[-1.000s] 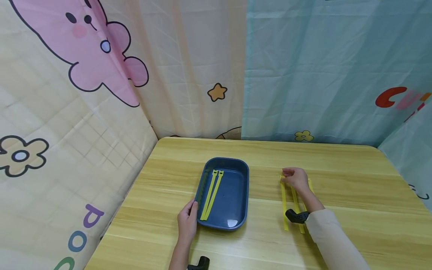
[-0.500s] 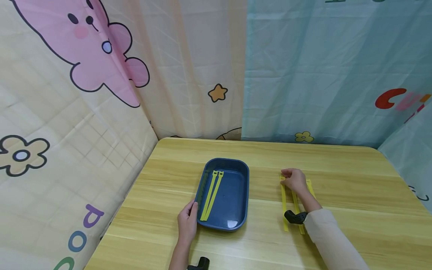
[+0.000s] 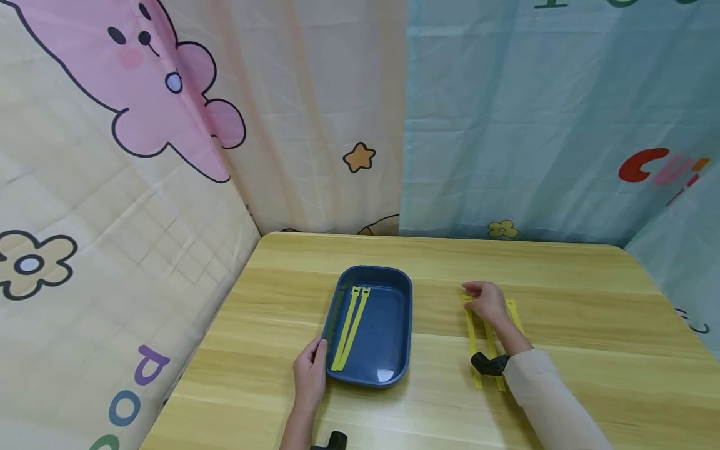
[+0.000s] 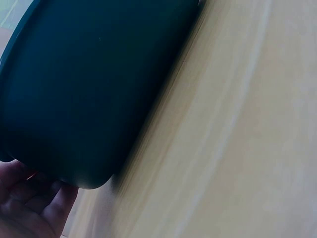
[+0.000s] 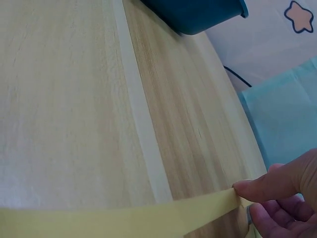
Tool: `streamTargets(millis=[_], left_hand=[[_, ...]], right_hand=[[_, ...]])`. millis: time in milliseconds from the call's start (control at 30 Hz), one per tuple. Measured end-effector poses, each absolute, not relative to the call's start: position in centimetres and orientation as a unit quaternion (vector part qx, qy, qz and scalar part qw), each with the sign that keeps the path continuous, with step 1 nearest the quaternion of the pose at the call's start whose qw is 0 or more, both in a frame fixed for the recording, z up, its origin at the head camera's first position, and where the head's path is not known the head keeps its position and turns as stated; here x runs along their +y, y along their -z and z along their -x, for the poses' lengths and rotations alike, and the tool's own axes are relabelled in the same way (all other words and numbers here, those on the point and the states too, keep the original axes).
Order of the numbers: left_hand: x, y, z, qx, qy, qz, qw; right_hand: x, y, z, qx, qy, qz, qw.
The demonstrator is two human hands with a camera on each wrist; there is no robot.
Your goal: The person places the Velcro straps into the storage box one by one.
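My left hand (image 3: 309, 375) grips the left side of a dark blue tray (image 3: 404, 369), near its front corner. In the left wrist view its fingers (image 4: 62, 201) curl under the tray's rim. Two flat yellow cable straps (image 3: 355, 325) with slotted heads lie inside, along the tray's left side. To the right, my right hand (image 3: 486, 303) pinches the far end of the leftmost yellow strap (image 3: 470, 334) on the table. In the right wrist view the thumb (image 5: 270, 186) presses that strap's end, and the band stretches off leftward. More straps (image 3: 491, 340) lie under the hand and wrist, partly hidden.
The wooden table (image 3: 607, 312) backs onto a printed cloth curtain (image 3: 315, 125), with another along its left side. A black wrist device (image 3: 489, 364) sits on the right wrist, and another (image 3: 336, 440) shows by the left one.
The head view has shifted slightly. The far end of the strap in my right hand leans a little further left. My left hand and the tray stay in place.
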State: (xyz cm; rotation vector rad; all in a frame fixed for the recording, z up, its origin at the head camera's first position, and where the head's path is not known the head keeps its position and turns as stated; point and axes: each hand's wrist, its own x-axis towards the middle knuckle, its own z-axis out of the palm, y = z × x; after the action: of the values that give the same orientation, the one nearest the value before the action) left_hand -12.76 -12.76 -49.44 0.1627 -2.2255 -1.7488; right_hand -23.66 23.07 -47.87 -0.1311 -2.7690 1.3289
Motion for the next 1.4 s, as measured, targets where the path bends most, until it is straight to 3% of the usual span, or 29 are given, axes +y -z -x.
streamTargets(millis=[367,633,967,1233,1400], left_hand=[[-13.0,49.0,12.5,-0.768,0.62,-0.075,0.143],[-12.1,45.8,11.4,-0.773,0.614,-0.073,0.144],[-13.0,49.3,12.7,-0.771,0.618,-0.078,0.135],[-12.0,45.8,11.4,-0.778,0.608,-0.066,0.142],[-12.2,46.6,11.8,-0.776,0.609,-0.066,0.146]], right_hand=[[22.8,48.1,23.9,-0.896,-0.439,0.058,0.026],[23.0,48.1,23.9,-0.89,-0.45,0.06,0.036],[23.1,47.8,23.6,-0.891,-0.447,0.059,0.055],[23.2,46.7,23.4,-0.878,-0.47,0.066,0.059],[23.2,46.4,23.2,-0.877,-0.473,0.067,0.048]])
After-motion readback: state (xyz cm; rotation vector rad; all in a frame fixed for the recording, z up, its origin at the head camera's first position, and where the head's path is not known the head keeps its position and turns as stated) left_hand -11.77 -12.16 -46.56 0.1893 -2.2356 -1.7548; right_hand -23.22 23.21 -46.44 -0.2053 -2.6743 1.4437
